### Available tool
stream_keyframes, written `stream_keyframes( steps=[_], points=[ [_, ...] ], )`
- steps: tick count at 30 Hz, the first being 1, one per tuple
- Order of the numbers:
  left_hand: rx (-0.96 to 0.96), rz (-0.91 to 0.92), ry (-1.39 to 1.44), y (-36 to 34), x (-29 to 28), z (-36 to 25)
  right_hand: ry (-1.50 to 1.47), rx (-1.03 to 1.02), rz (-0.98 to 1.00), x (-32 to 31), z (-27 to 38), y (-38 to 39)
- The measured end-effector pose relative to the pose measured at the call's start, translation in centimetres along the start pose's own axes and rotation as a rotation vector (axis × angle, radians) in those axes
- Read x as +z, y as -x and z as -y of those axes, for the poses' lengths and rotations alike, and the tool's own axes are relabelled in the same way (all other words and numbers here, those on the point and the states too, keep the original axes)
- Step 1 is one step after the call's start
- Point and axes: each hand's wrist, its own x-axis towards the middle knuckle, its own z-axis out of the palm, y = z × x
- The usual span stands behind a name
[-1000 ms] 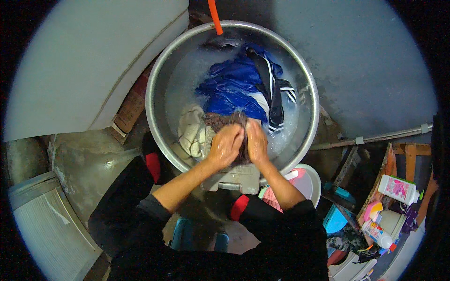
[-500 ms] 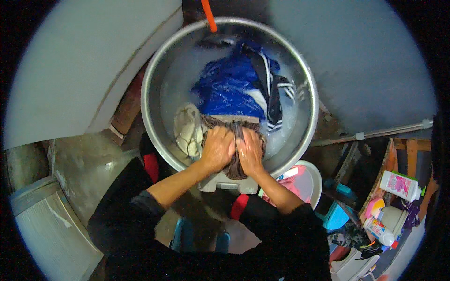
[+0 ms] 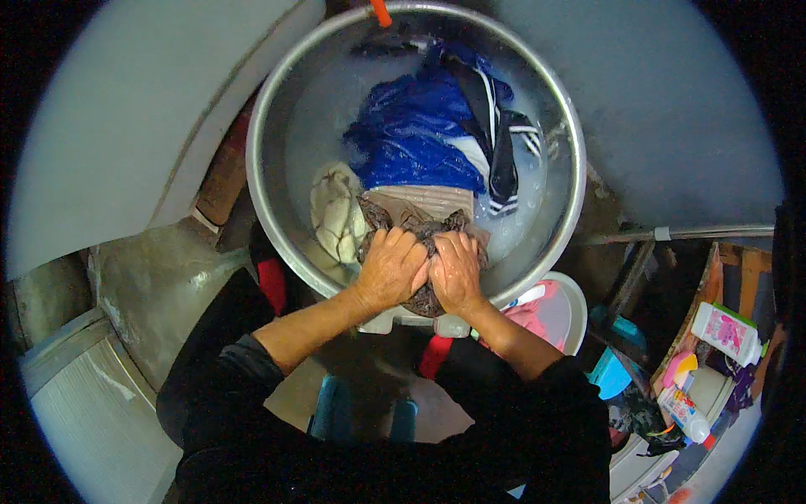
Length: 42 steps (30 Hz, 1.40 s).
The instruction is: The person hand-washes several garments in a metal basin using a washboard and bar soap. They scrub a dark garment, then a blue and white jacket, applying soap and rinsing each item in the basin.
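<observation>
Basically, my left hand (image 3: 390, 270) and right hand (image 3: 456, 273) sit side by side, fingers curled round the bunched brown cloth (image 3: 426, 302); fingertips hidden in the folds. Cloth lies on the ridged beige board (image 3: 437, 198), whose near end pokes out over the rim of the metal basin (image 3: 579, 168). Risks, my guess: wet cloth could slip free if my grip loosens; board could skid if I press unevenly; knuckles could scrape the ridges if cloth bunches away; a long push could snag the blue garment (image 3: 411, 139) just beyond, or splash cloudy water.
</observation>
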Motion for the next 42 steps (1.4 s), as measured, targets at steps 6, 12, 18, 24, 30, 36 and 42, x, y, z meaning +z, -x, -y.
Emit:
stream_keyframes(
  steps=[6,12,18,24,30,36,42],
  points=[
    [-0.205,-0.165,-0.280,-9.4,2.6,3.9,0.354,0.365,-0.125,1.3,-3.7,-8.1],
    [0.007,-0.017,-0.031,-0.6,-0.6,0.6,0.041,-0.067,0.034,-1.0,0.8,0.3],
    [-0.204,-0.117,-0.257,-8.1,1.8,3.2,0.354,0.298,-0.010,-0.1,-1.9,-8.3],
    [-0.002,0.104,-0.046,-0.6,-1.6,-0.1,0.043,-0.070,-0.052,-0.9,1.4,0.8],
    [-0.226,0.027,-0.299,-7.8,1.0,2.7,0.398,0.304,-0.041,0.3,-1.8,-6.9],
    [0.003,-0.021,-0.077,-0.3,-0.8,0.3,0.111,-0.047,-0.039,-0.6,1.7,1.2],
    [-0.242,0.029,-0.267,-6.8,1.3,3.0,0.364,0.229,0.073,0.0,-1.3,-6.0]
  ],
)
